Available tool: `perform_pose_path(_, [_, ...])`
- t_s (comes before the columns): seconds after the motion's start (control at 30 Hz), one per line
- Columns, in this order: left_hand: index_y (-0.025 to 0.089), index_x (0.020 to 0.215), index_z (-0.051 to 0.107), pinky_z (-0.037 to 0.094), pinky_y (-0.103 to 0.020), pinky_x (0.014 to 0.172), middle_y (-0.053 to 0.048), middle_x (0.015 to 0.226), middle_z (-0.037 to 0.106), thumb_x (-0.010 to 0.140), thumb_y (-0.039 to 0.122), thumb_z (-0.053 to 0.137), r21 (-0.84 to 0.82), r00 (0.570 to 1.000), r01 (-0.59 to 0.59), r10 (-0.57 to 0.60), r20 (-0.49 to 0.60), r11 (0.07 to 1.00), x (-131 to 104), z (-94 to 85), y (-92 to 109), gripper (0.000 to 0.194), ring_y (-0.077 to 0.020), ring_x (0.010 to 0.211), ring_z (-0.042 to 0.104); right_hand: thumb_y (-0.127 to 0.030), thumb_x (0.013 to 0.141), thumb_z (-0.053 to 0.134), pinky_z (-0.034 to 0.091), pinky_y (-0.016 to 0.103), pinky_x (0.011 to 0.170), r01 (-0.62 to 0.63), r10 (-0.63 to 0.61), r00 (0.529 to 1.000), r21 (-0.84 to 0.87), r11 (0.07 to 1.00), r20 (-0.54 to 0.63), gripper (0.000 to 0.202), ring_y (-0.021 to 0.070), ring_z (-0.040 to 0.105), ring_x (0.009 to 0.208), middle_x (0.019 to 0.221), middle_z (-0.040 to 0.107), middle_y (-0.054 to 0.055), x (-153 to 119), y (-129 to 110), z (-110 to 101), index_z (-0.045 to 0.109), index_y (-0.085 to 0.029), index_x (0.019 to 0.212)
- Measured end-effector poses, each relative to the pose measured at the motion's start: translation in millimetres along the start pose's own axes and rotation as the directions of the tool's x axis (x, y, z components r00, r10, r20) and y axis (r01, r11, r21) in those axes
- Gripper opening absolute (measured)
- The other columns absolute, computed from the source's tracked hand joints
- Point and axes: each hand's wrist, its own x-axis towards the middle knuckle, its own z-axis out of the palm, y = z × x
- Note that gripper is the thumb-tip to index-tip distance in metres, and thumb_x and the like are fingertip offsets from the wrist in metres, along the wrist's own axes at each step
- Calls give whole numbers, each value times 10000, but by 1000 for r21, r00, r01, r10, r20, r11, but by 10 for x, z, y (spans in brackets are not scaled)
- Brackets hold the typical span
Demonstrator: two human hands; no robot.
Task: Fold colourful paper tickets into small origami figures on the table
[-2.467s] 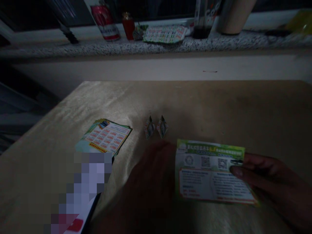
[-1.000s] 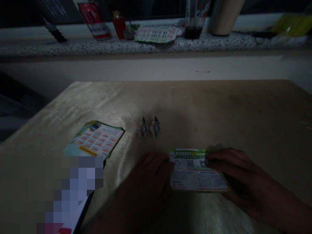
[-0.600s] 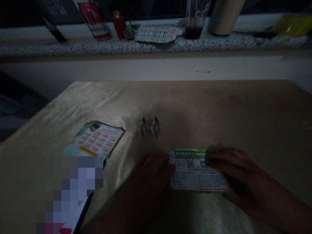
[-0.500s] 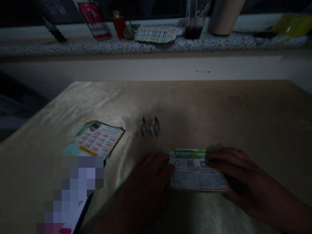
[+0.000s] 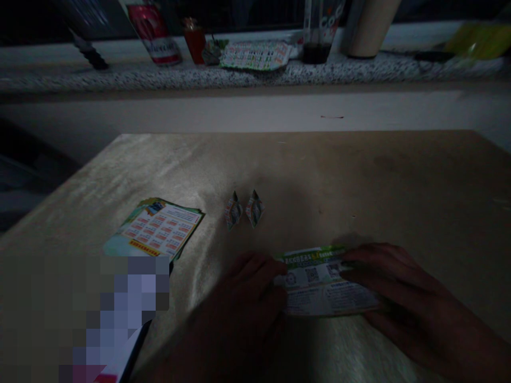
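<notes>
A printed flyer (image 5: 315,292) with a green top band, QR codes and small text lies low in front of me, its top edge slightly slanted. My left hand (image 5: 251,290) grips its left end, fingers bent over the edge. At the opposite end, my right hand (image 5: 395,287) has its fingers on top and its thumb low by the bottom edge, closed around the paper. Both hands are dark, so the exact finger contact is hard to see. Beyond them stand two small folded paper diamonds, a left one (image 5: 233,211) and a right one (image 5: 254,209), side by side.
A stack of flyers (image 5: 159,226) lies on the left of the table (image 5: 379,186), beside a pixelated object. Along the granite sill (image 5: 120,78) are a red can (image 5: 155,34), a small orange-red bottle (image 5: 195,42), a patterned packet (image 5: 255,55), a cup with dark liquid (image 5: 317,52) and a beige cylinder (image 5: 369,29).
The flyer has turned slightly, its upper left corner shifting right and down. My left hand has moved a little to the right with it. The folded diamonds and the stack stay put.
</notes>
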Motion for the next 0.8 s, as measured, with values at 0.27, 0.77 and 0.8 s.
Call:
perform_pose_path(0.27, [179, 989, 669, 531, -445, 933, -77, 1099, 703, 779, 249, 714, -11, 993, -108, 108, 45, 994, 44, 29, 68, 226, -278, 1042, 603, -99, 870, 695, 470, 436, 992, 170, -170, 981, -11, 985, -97, 332, 286, 539, 1201, 1272, 597, 87, 92, -204, 35, 673, -204, 1184])
perform_pose_path(0.77, [159, 880, 629, 492, -333, 670, -42, 827, 654, 954, 91, 514, 49, 959, -183, 189, -211, 982, 81, 53, 56, 153, -190, 739, 544, -106, 846, 705, 442, 511, 974, 143, -163, 932, -87, 986, -323, 289, 312, 571, 1161, 1230, 654, 52, 141, -100, 87, 728, -277, 1078])
perform_pose_path(0.8, [163, 849, 628, 474, -326, 637, -36, 781, 637, 956, 107, 516, 76, 958, -172, 185, -218, 982, 75, 50, 85, 165, -187, 701, 524, -116, 844, 705, 433, 520, 984, 155, -182, 935, -110, 982, -306, 286, 318, 570, 1164, 1251, 645, 59, 137, -117, 89, 731, -263, 1088])
